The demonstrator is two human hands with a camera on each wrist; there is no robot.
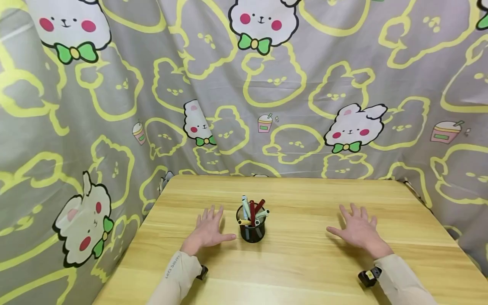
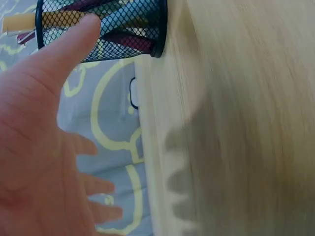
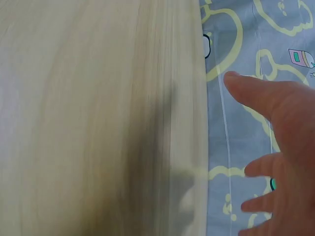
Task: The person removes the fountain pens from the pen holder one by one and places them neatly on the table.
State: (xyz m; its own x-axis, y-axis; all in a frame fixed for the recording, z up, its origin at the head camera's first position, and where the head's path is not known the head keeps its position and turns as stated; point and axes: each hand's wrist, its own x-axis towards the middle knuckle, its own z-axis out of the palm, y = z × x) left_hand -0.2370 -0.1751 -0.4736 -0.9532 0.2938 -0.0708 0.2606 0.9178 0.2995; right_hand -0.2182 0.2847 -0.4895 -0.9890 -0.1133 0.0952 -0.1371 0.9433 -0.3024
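Note:
A black mesh pen holder [image 1: 252, 233] stands upright on the wooden table, with several markers [image 1: 252, 212] in dark red, pale green, light blue and yellow leaning inside it. Just left of the holder, my left hand [image 1: 207, 231] is spread over the table, thumb pointing toward the mesh. In the left wrist view the thumb overlaps the mesh cup [image 2: 128, 29] and a yellow-orange marker [image 2: 19, 22] sticks out of its mouth. Well to the right, my right hand [image 1: 358, 228] is held over the table with fingers apart, holding nothing.
The wooden table [image 1: 297, 271] reaches back to a grey curtain [image 1: 228, 89] printed with cartoon animals, which also hangs along the left side. A small black device [image 1: 369, 277] sits at the right wrist, another [image 1: 203, 272] at the left. Shadows of both hands fall on the wood.

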